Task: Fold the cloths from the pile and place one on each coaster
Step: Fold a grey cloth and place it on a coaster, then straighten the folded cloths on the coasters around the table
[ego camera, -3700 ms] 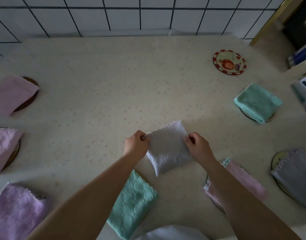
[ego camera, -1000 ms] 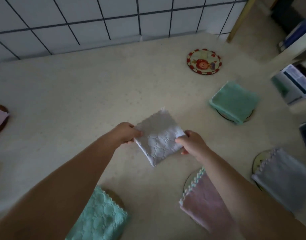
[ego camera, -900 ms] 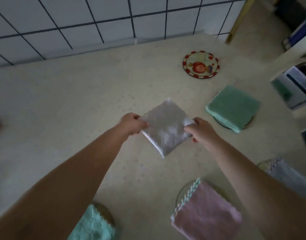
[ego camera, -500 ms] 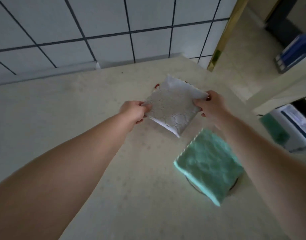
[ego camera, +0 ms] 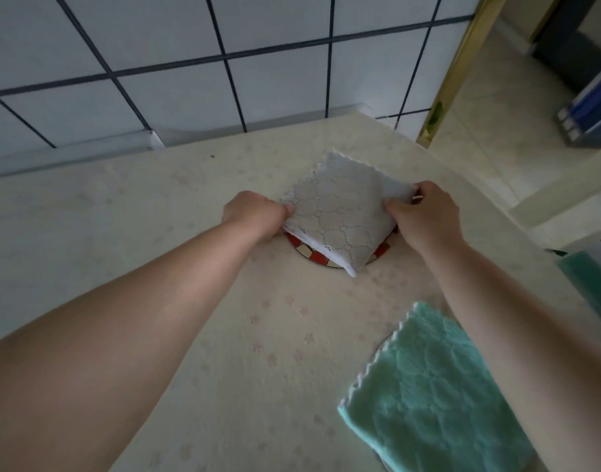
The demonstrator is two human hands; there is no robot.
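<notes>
A folded white cloth [ego camera: 341, 212] with a scalloped edge lies over the round red-and-white checked coaster [ego camera: 314, 256] at the far side of the table. My left hand [ego camera: 255, 212] pinches its left corner. My right hand [ego camera: 425, 214] pinches its right corner. Only the coaster's near rim shows below the cloth. I cannot tell whether the cloth rests fully on the coaster or is still held slightly above it.
A folded green cloth [ego camera: 425, 386] covers another coaster at the near right. The cream star-patterned tablecloth [ego camera: 156, 253] meets a tiled wall [ego camera: 176, 63] at the back. Right of the table edge are floor and a shelf with blue items [ego camera: 588, 107].
Both hands carried the folded white cloth from the middle of the table to the far right and lowered it over the red coaster. The view moved forward with them.
</notes>
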